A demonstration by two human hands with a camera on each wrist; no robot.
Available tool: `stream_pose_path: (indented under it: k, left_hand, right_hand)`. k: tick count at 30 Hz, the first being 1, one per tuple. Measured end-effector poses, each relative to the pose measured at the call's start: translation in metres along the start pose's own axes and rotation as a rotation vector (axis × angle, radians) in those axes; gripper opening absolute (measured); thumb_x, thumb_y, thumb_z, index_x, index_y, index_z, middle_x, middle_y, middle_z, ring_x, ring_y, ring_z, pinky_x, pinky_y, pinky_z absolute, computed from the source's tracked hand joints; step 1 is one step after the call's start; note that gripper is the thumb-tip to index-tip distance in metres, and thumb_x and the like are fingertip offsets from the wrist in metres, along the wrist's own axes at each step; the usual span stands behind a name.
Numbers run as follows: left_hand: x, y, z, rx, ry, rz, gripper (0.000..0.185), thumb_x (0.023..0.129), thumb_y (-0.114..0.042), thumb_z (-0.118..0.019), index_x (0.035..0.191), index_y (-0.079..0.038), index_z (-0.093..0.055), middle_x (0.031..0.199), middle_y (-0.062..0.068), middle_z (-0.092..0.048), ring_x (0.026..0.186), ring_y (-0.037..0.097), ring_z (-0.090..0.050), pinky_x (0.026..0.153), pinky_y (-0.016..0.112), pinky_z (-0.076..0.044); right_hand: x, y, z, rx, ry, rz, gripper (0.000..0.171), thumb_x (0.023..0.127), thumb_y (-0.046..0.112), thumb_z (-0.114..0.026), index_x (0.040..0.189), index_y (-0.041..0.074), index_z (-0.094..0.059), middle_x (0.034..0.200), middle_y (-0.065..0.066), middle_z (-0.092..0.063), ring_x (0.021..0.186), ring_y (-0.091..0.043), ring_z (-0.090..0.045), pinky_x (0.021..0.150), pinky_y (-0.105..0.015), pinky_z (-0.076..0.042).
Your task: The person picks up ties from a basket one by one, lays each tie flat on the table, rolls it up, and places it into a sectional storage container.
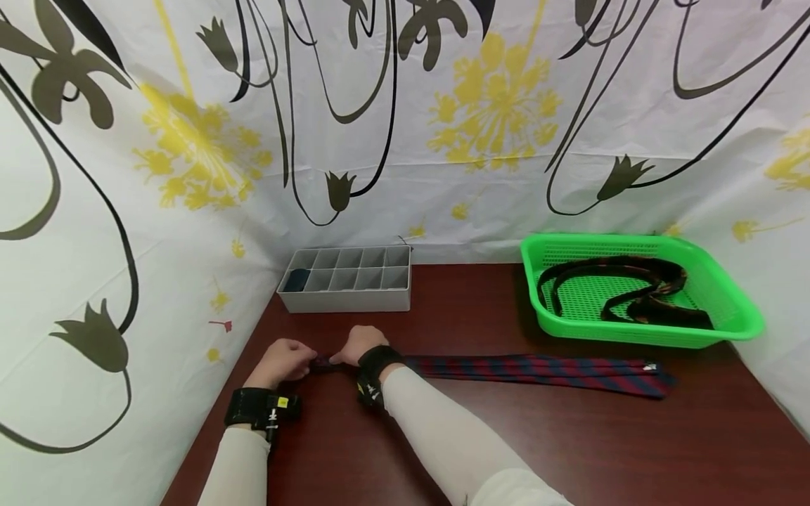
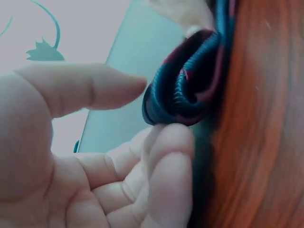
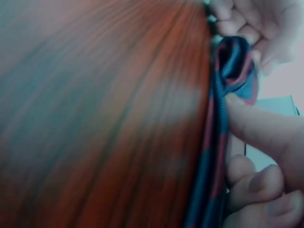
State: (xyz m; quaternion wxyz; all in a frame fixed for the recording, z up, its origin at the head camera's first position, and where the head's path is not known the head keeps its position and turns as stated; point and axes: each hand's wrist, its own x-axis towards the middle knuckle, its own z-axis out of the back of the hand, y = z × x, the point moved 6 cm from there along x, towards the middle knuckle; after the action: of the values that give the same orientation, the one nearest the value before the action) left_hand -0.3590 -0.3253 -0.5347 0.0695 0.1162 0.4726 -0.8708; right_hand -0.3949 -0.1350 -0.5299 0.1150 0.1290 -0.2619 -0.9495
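A navy and red striped tie point(image 1: 538, 369) lies flat along the brown table point(image 1: 506, 443), its wide end at the right. Its left end is rolled into a small coil point(image 1: 323, 364) between my two hands. My left hand point(image 1: 302, 362) holds the coil from the left. In the left wrist view the curled fingers point(image 2: 166, 147) touch the coil point(image 2: 183, 90) from below and the thumb point(image 2: 90, 88) lies just beside it. My right hand point(image 1: 339, 357) grips the coil from the right. In the right wrist view one of its fingers point(image 3: 256, 126) presses on the tie just behind the coil point(image 3: 233, 64).
A grey divided organiser point(image 1: 344, 299) stands at the back left, with a dark item point(image 1: 295, 281) in one left cell. A green basket point(image 1: 639, 336) at the back right holds a dark patterned tie point(image 1: 645, 306). Flowered sheets wall in the table on three sides.
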Motion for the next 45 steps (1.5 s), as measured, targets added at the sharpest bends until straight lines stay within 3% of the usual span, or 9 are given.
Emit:
stream_pose_path:
  k: [3,7,14,20,25,31,35,40,45]
  left_hand:
    - [0.001,-0.005,-0.004,-0.116,0.065,-0.013,0.029,0.102,-0.014,-0.061,0.115,0.009,-0.072,0.080,0.002,-0.070,0.070,0.010,-0.067,0.065,0.024,-0.059]
    - [0.003,-0.006,-0.008,-0.174,0.110,-0.040,0.025,0.104,-0.011,-0.063,0.118,0.008,-0.071,0.089,0.002,-0.070,0.073,0.008,-0.069,0.068,0.023,-0.060]
    - [0.009,-0.006,-0.019,-0.124,0.071,-0.068,0.017,0.096,-0.015,-0.078,0.103,0.000,-0.074,0.078,0.002,-0.070,0.070,0.012,-0.069,0.066,0.025,-0.060]
    - [0.013,-0.007,-0.025,-0.002,-0.011,-0.060,0.018,0.093,-0.023,-0.082,0.096,-0.005,-0.076,0.074,0.003,-0.068,0.068,0.016,-0.066,0.065,0.027,-0.059]
    - [0.010,-0.015,-0.028,0.050,-0.011,-0.088,0.021,0.092,-0.024,-0.083,0.098,-0.005,-0.076,0.077,0.005,-0.071,0.069,0.017,-0.067,0.065,0.030,-0.057]
    - [0.010,-0.019,-0.029,0.051,0.052,-0.146,0.028,0.097,-0.021,-0.078,0.119,-0.005,-0.076,0.087,0.006,-0.075,0.071,0.017,-0.068,0.067,0.030,-0.057]
    - [0.010,-0.018,-0.029,0.039,0.071,-0.160,0.027,0.098,-0.019,-0.076,0.121,-0.004,-0.076,0.087,0.006,-0.075,0.070,0.016,-0.068,0.066,0.030,-0.057]
    - [0.010,-0.017,-0.029,0.028,0.065,-0.157,0.027,0.097,-0.019,-0.078,0.119,-0.003,-0.077,0.088,0.006,-0.076,0.070,0.016,-0.068,0.066,0.030,-0.058]
    - [0.011,-0.018,-0.029,0.039,0.050,-0.147,0.026,0.097,-0.020,-0.078,0.117,-0.004,-0.077,0.086,0.006,-0.075,0.070,0.017,-0.067,0.066,0.030,-0.056]
  right_hand:
    - [0.001,-0.004,0.001,0.003,-0.003,-0.022,0.045,0.080,0.059,-0.087,0.073,0.016,-0.074,0.070,0.002,-0.066,0.067,-0.015,-0.059,0.061,-0.031,-0.050]
    - [0.006,-0.005,-0.002,0.014,0.025,0.004,0.042,0.081,0.055,-0.086,0.067,0.018,-0.073,0.067,0.004,-0.065,0.066,-0.015,-0.058,0.062,-0.029,-0.048]
    - [0.010,-0.010,-0.003,0.073,0.043,0.063,0.042,0.082,0.035,-0.084,0.050,0.019,-0.063,0.050,0.007,-0.057,0.053,-0.013,-0.054,0.055,-0.026,-0.042]
    - [0.012,-0.020,-0.007,0.224,0.083,0.089,0.034,0.085,0.023,-0.084,0.056,0.017,-0.067,0.050,0.005,-0.059,0.052,-0.013,-0.056,0.055,-0.024,-0.042]
    - [0.010,-0.025,-0.004,0.330,0.076,0.098,0.032,0.083,0.013,-0.084,0.065,0.015,-0.058,0.054,0.002,-0.059,0.053,-0.015,-0.053,0.054,-0.027,-0.039]
    - [0.005,-0.021,-0.004,0.243,-0.029,0.129,0.045,0.083,0.020,-0.086,0.062,0.020,-0.047,0.051,0.008,-0.046,0.050,-0.011,-0.045,0.052,-0.024,-0.033]
    - [0.006,-0.017,-0.004,0.139,-0.072,0.149,0.051,0.085,0.033,-0.086,0.054,0.021,-0.048,0.048,0.010,-0.038,0.047,-0.010,-0.040,0.051,-0.025,-0.033]
    - [0.011,-0.019,-0.010,0.139,0.001,0.154,0.042,0.090,0.026,-0.081,0.054,0.021,-0.062,0.045,0.010,-0.051,0.046,-0.010,-0.052,0.053,-0.023,-0.040]
    - [0.004,-0.017,-0.003,0.279,0.147,0.139,0.028,0.093,0.014,-0.075,0.065,0.014,-0.072,0.052,0.004,-0.062,0.050,-0.010,-0.062,0.054,-0.021,-0.047]
